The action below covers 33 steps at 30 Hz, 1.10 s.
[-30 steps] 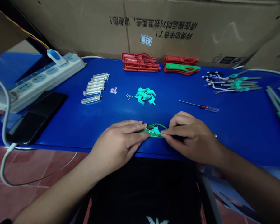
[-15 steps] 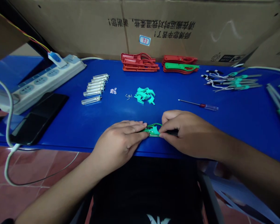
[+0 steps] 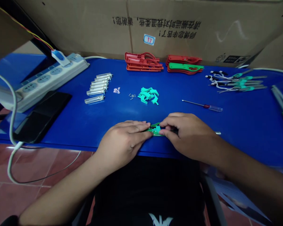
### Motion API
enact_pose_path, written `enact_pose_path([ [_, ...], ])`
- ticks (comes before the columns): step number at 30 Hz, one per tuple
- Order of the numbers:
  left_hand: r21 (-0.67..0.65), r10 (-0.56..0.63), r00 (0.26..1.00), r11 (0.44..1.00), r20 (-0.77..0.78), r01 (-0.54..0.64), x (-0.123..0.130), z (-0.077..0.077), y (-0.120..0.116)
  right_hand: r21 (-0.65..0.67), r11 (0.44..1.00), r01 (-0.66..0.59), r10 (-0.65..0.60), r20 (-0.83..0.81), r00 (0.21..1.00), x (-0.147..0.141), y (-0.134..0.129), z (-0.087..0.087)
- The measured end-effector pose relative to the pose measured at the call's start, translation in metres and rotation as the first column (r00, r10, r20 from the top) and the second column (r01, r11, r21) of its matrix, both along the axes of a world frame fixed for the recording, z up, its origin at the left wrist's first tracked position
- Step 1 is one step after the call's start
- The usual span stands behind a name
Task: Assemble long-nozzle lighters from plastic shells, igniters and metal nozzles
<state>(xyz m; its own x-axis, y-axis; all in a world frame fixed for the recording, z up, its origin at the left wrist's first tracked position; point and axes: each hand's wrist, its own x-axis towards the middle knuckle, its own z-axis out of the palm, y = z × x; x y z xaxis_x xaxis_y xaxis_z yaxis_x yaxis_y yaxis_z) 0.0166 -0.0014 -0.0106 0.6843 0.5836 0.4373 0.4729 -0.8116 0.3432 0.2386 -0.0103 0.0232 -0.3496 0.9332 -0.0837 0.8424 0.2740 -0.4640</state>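
Observation:
Near the front edge of the blue table lies a green lighter casing half (image 3: 158, 135), mostly covered by both hands. My left hand (image 3: 122, 139) presses its fingers over the casing's left part and grips it. A teal trigger (image 3: 156, 129) sits inside the casing. Thumb and forefinger of my right hand (image 3: 186, 131) pinch at the trigger's right side; the right end of the casing is hidden beneath that hand. Beyond them rests a pile of loose teal triggers (image 3: 148, 95), with small screws (image 3: 132, 96) to its left.
Clear fuel tanks (image 3: 96, 91) and tiny pinkish pieces (image 3: 116, 90) lie left. Red casing halves (image 3: 143, 62) and a stack topped with green (image 3: 185, 66) line the cardboard box (image 3: 85, 28). A screwdriver (image 3: 207, 107), lighter nozzles with wires (image 3: 242, 81), phone (image 3: 42, 117) and power strip (image 3: 49, 78) surround the hands.
My right hand's fingers have shifted slightly left against the teal trigger. A small metallic end now shows beyond the right wrist. The whole view has moved a little; my left hand stays on the casing.

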Motion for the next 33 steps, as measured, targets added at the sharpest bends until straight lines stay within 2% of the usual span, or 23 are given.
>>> enact_pose_path([
  [4, -0.017, -0.002, 1.0, 1.0, 0.003, 0.002, -0.002, -0.002, -0.001, 0.081, 0.996, -0.023, 0.025, -0.017, 1.0, 0.007, -0.001, 0.0],
  [11, -0.143, 0.092, 0.996, 0.985, -0.02, -0.094, -0.003, 0.001, -0.004, 0.226, 0.969, -0.099, 0.129, -0.125, 0.984, 0.021, -0.005, 0.007],
  [17, -0.212, 0.12, 0.992, 0.969, -0.039, -0.125, -0.008, 0.015, -0.007, 0.181, 0.95, -0.255, 0.268, -0.055, 0.962, 0.017, 0.008, 0.015],
  [21, -0.233, 0.134, 0.99, 0.962, -0.043, -0.141, -0.026, 0.025, 0.003, 0.298, 0.933, -0.201, 0.228, -0.059, 0.972, 0.017, 0.03, 0.032],
  [23, -0.215, 0.204, 0.976, 0.952, -0.078, -0.216, -0.038, 0.033, 0.018, 0.353, 0.92, -0.168, 0.2, -0.055, 0.978, 0.017, 0.041, 0.039],
  [25, -0.149, 0.316, 0.937, 0.93, -0.148, -0.337, -0.046, 0.046, 0.04, 0.396, 0.908, -0.137, 0.176, -0.064, 0.982, 0.016, 0.051, 0.041],
  [28, -0.034, 0.435, 0.821, 0.877, -0.369, -0.48, -0.052, 0.074, 0.078, 0.424, 0.901, -0.088, 0.143, -0.1, 0.985, 0.015, 0.06, 0.032],
  [30, 0.006, 0.423, 0.72, 0.864, -0.549, -0.503, -0.055, 0.091, 0.097, 0.417, 0.905, -0.082, 0.133, -0.094, 0.987, 0.017, 0.06, 0.022],
  [33, 0.027, 0.48, 0.614, 0.8, -0.626, -0.599, -0.065, 0.101, 0.109, 0.398, 0.915, -0.07, 0.116, -0.092, 0.989, 0.024, 0.059, 0.012],
])
